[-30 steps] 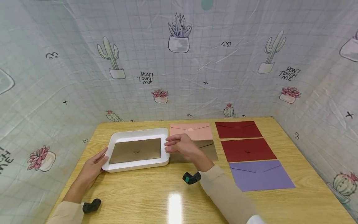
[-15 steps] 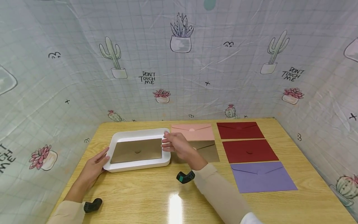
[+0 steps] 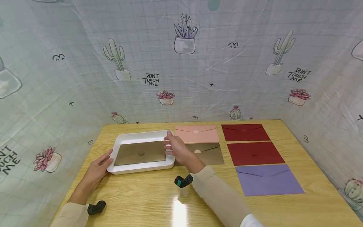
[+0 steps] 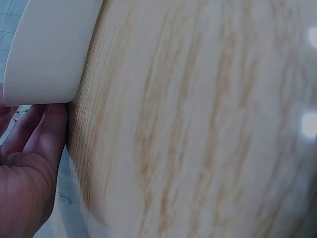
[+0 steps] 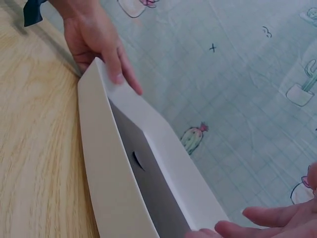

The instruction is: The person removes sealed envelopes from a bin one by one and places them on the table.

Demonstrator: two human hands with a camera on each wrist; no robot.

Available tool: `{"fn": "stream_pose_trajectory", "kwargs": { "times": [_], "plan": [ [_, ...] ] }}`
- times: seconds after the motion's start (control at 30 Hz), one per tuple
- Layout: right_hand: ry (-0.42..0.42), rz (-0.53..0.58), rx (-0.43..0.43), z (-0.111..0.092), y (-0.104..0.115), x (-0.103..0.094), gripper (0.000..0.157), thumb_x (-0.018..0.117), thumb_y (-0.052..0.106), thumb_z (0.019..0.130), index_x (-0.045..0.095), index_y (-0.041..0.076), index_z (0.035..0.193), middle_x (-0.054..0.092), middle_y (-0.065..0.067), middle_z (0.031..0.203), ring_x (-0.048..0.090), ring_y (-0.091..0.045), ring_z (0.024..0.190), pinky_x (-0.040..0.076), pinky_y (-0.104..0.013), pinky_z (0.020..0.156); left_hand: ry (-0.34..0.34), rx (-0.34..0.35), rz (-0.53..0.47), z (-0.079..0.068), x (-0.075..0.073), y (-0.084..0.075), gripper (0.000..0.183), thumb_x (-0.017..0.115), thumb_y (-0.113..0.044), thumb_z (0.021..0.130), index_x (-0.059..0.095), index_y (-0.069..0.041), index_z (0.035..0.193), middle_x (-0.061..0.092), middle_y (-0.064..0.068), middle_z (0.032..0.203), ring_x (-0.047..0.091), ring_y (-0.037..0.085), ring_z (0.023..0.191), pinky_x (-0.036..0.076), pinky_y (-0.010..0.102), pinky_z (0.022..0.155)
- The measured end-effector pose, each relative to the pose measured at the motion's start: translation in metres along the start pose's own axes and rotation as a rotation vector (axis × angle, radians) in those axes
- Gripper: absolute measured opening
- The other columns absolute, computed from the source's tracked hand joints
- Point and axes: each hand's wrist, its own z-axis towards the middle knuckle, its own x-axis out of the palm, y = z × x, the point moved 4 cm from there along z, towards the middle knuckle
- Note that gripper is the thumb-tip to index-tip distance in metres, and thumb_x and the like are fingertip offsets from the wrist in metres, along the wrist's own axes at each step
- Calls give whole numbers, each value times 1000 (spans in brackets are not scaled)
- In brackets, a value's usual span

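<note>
A white tray [image 3: 141,169] lies on the left part of the table with a brown-gold envelope [image 3: 141,153] flat inside it. My left hand [image 3: 96,170] grips the tray's left end, thumb at the rim; in the left wrist view its fingers [image 4: 42,131] reach under the tray's corner. At the opposite end, my right hand [image 3: 181,150] hovers at the rim with its fingers extended over the tray, close to the envelope's right edge. Whether those fingertips touch the envelope, I cannot tell. The right wrist view shows the same fingers [image 5: 270,218] loosely spread, holding nothing visible.
Right of the tray lie a pink envelope [image 3: 197,135] and another brown-gold envelope [image 3: 210,156], partly behind my right hand. Farther right are two dark red envelopes [image 3: 245,132] and a purple one [image 3: 267,179]. A patterned cloth [image 3: 210,101] encloses the table's back and sides.
My right hand's fingers have spread from a closer curl, and its wrist has swung left. The left hand keeps its grip; tray and envelopes stay put while the view shifts slightly.
</note>
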Motion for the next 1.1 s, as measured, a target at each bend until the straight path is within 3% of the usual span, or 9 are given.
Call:
{"fn": "stream_pose_trajectory", "kwargs": {
  "times": [0.23, 0.3, 0.37, 0.5, 0.63, 0.87, 1.0, 1.1],
  "plan": [
    [-45, -8, 30, 5, -4, 10, 75, 32, 52, 112, 21, 0, 165, 19, -23, 172, 16, -44, 161, 17, -67, 128, -8, -13, 3, 2, 2, 0, 65, 45, -27, 113, 14, -17, 168, 16, 24, 173, 22, 42, 159, 39, 36, 115],
    [-66, -7, 36, 6, -5, 12, 75, 34, 51, 112, 19, 0, 165, 16, -22, 173, 13, -42, 162, 19, -68, 127, -9, -11, -1, 3, 2, 0, 65, 46, -27, 113, 14, -17, 168, 16, 24, 173, 21, 42, 159, 38, 37, 116],
    [-90, -7, 35, 7, -7, 13, 72, 40, 43, 113, 19, -3, 164, 15, -22, 173, 12, -42, 162, 23, -66, 127, -10, -5, -4, 4, 2, 0, 65, 46, -27, 113, 15, -16, 168, 18, 24, 172, 23, 42, 158, 43, 30, 113],
    [-155, -24, 27, 11, -8, 12, 67, 54, 20, 107, 25, -9, 160, 22, -25, 170, 25, -44, 158, 29, -61, 127, -5, 14, -20, 4, 2, 0, 65, 47, -27, 112, 15, -15, 168, 18, 25, 171, 24, 43, 157, 51, 14, 100],
    [-196, -166, -2, 14, -8, 10, 60, 62, 7, 98, 42, -9, 152, 40, -26, 162, 47, -40, 142, 40, -54, 121, -7, 17, -20, 3, 1, 0, 65, 47, -27, 113, 14, -15, 168, 16, 24, 172, 22, 42, 158, 50, 9, 96],
    [-281, -435, -71, 13, -5, 7, 37, 71, 3, 91, 69, -6, 127, 64, -21, 139, 61, -31, 125, 57, -40, 96, -2, 5, -4, 4, 0, -1, 65, 46, -26, 113, 14, -16, 168, 16, 23, 172, 23, 42, 158, 49, 18, 104],
    [-369, -625, -120, 14, 1, 5, 18, 76, 2, 86, 82, 0, 102, 78, -14, 113, 70, -30, 113, 62, -38, 86, -2, -1, -8, 3, 1, 1, 64, 45, -26, 113, 14, -16, 168, 16, 24, 172, 23, 42, 158, 50, 13, 99],
    [-394, -678, -142, 15, 4, 5, 12, 81, 5, 85, 84, 5, 97, 81, -9, 102, 73, -26, 100, 63, -38, 83, 7, 4, -21, 4, 1, 2, 64, 45, -25, 113, 13, -16, 168, 15, 24, 172, 23, 43, 158, 51, 10, 95]
  ]
}}
